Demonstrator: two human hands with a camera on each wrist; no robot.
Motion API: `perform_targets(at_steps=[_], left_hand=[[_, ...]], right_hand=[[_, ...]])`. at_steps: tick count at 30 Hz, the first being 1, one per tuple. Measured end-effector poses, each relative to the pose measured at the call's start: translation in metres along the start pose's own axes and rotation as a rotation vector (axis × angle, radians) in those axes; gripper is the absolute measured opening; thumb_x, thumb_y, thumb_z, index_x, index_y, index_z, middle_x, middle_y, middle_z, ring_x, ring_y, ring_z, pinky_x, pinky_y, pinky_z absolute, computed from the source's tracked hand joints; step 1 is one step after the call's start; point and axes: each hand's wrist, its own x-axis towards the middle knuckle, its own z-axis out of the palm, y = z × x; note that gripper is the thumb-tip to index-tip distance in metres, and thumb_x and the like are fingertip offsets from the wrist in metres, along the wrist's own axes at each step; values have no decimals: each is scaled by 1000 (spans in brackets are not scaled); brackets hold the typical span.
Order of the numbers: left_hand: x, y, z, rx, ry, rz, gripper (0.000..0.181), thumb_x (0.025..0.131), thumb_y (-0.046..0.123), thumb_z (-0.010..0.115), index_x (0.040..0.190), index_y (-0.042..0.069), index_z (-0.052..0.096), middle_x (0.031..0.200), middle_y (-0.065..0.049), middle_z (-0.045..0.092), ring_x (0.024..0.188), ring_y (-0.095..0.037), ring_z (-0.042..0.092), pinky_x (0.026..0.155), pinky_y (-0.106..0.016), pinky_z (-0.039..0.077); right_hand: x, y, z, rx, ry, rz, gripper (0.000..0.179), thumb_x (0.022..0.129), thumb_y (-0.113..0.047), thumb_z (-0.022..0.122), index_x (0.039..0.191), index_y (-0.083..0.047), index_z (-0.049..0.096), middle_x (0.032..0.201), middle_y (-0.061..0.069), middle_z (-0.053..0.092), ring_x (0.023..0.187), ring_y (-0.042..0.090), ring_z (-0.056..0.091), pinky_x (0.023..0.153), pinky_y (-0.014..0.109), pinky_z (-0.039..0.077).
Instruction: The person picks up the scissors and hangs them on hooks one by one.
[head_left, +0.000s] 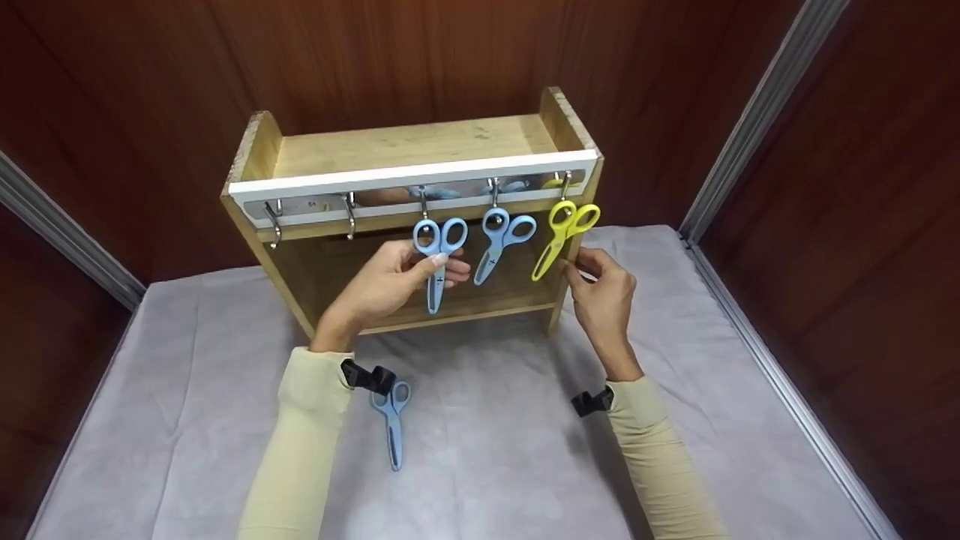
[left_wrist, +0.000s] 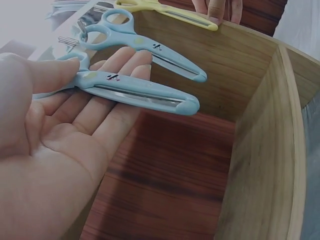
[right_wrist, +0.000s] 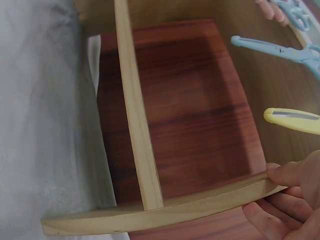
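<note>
Left fingers [left_wrist: 117,120] pinching blue scissors [head_left: 436,289] at middle hook [head_left: 424,201] | right fingers [right_wrist: 286,175] gripping rack's side panel [right_wrist: 200,209] | hanging step, seemingly | next likely: let go, reach for loose blue pair [head_left: 394,431] on cloth [head_left: 495,435]

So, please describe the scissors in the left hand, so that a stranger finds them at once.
Find the wooden shelf unit, then the white hook rail along its front. At the middle hook are blue scissors; unlike the blue pair beside them, the left hand holds them.
</note>
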Motion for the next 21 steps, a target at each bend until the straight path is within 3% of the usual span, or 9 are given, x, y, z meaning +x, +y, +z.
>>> perform_targets(at_steps=[7, 11, 15, 21], left_hand=[[-2, -6, -3, -42, 26, -40, 35, 112, 16, 50, 136, -6, 63, 125, -27, 74, 120, -36, 73, 101, -36, 61], [-5, -12, -4, -35, 33, -58, 38, 112, 17, 51, 139, -7, 61, 127, -30, 72, 124, -41, 70, 105, -42, 59], [-11, -17, -5, 57, 56, -78, 40, 112, 19, 51, 141, -8, 59, 129, -30, 72, 125, -41, 70, 108, -47, 58], [-26, -28, -5, 126, 118, -158, 43, 110, 15, 52, 145, -11, 52, 137, -31, 66, 130, -44, 66, 112, -48, 54]], right_hand=[[-2, 1, 0, 6, 1, -11, 20, 91, -10, 82, 107, 1, 79, 103, 18, 82, 97, 29, 81, 84, 45, 66], [-2, 3, 0, 3, 5, -16, 19, 91, -10, 82, 107, 1, 79, 103, 18, 82, 96, 29, 81, 84, 45, 66], [-1, 3, 0, 1, 9, -21, 19, 91, -10, 83, 106, 1, 79, 103, 17, 82, 96, 29, 81, 82, 32, 65], [-1, 2, 1, 0, 10, -15, 19, 91, -10, 82, 106, 1, 79, 104, 17, 82, 97, 29, 81, 80, 37, 66]])
